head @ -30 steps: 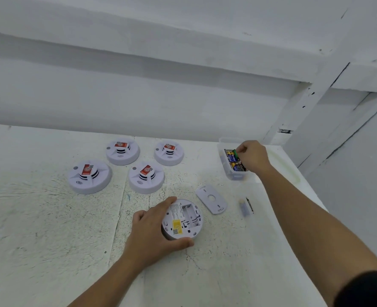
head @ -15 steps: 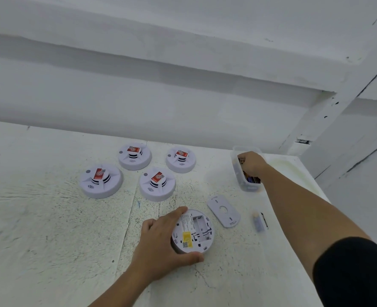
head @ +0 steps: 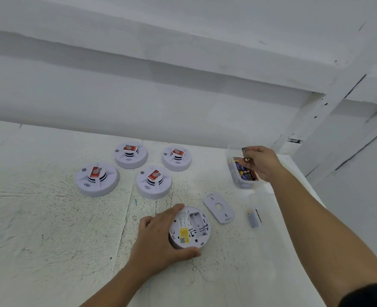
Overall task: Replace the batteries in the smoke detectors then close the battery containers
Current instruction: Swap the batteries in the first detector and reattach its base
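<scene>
White spare detectors (head: pixel 97 179) grouped at left. Upturned smoke detector (head: pixel 191 229) steadied on counter (head: pixel 50 229) by left grip (head: pixel 161 235), fingers curled round rim; battery bay seen empty. Cover (head: pixel 219 208) and removed cells (head: pixel 254 217) laid beside. Right grip (head: pixel 260 162), sunk in clear battery box (head: pixel 231 171) half a second ago, now raised above it, fresh battery (head: pixel 244 150) pinched: loading judged next.

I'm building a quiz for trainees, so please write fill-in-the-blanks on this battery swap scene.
The left hand holds the upturned detector, whose battery bay is ____.
____ red-labelled detectors sit behind it.
The right hand pinches a ____ over the clear container.
Missing: empty; four; battery.
</scene>
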Motion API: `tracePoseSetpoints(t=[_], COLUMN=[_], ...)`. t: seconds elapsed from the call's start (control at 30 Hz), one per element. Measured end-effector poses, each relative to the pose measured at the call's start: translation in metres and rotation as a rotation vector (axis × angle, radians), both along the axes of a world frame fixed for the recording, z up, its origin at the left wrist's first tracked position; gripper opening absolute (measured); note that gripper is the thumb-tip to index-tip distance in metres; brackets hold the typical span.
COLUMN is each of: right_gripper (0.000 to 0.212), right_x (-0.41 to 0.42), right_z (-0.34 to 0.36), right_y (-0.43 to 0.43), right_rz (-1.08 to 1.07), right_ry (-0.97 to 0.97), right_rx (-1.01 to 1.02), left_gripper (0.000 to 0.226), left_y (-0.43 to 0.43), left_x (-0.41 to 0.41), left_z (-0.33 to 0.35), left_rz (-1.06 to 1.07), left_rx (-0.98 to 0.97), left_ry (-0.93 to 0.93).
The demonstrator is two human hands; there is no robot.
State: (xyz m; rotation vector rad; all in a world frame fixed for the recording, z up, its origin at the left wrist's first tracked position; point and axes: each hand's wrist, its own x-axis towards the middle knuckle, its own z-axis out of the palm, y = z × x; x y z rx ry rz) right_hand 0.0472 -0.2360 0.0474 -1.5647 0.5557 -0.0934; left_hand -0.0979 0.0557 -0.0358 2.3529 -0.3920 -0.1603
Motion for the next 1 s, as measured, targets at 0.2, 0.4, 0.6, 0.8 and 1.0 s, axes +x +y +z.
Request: tracePoseSetpoints(t=[0.2,0.4,0.6,0.8,1.0], right_gripper=[0.014,0.013,0.011,0.009,0.020], right_x=[-0.052,-0.116,-0.159,-0.175,-0.179], right_z=[0.020,-0.005,-0.035,-0.052,-0.055], right_y=[0.034,0.090,0.125,0.137,0.137], right_rz=[0.116,0.320,0.320,0.261,0.320], right_ry=[-0.071,0.017,0.054,-0.078,-0.158], right_rx=[0.022,-0.247,-0.654,-0.765,-0.793], left_gripper=[0.104,0.105,0.105,0.103,0.106], left_y=[-0.001,0.000,-0.002,-0.002,-0.001], left_x=[0.001,0.002,0.004,0.002,0.003], left_z=[-0.005,-0.008,-0.013,-0.012,-0.012], left_rz=[-0.004,0.004,0.007,0.013,-0.021], left_rx=[-0.047,-0.049,-0.052,-0.065,-0.057], left_ry=[-0.015,-0.005,-0.016,-0.033,-0.047])
